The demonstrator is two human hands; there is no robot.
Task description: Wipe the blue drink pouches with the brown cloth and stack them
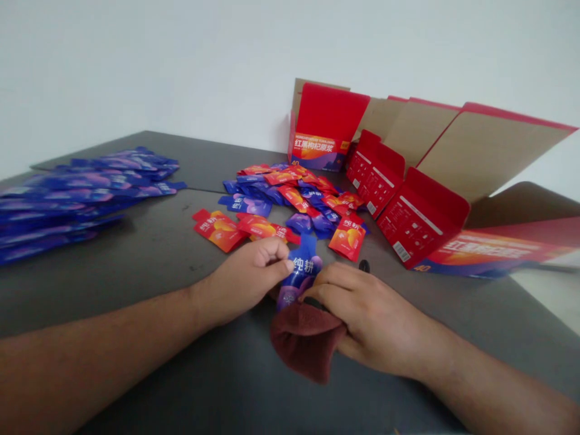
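A blue sachet [301, 273] with white print stands tilted between my two hands. My left hand [251, 275] is closed on its left edge, thumb and fingers pinched together. My right hand [362, 311] grips a folded brown cloth [308, 344] against the lower end of the sachet. A thin black object [364, 266] also passes through the right hand; only its ends show and I cannot make out its kind. Just beyond the hands lies a pile of red sachets [348, 237] and blue sachets [248, 205].
Stacked blue sachets [90, 190] lie on the dark table [203, 386] at the left. At the back stands an open red carton [321, 136]. More open cartons [421, 217] line the right side, flaps raised. A pale wall [181, 66] rises behind.
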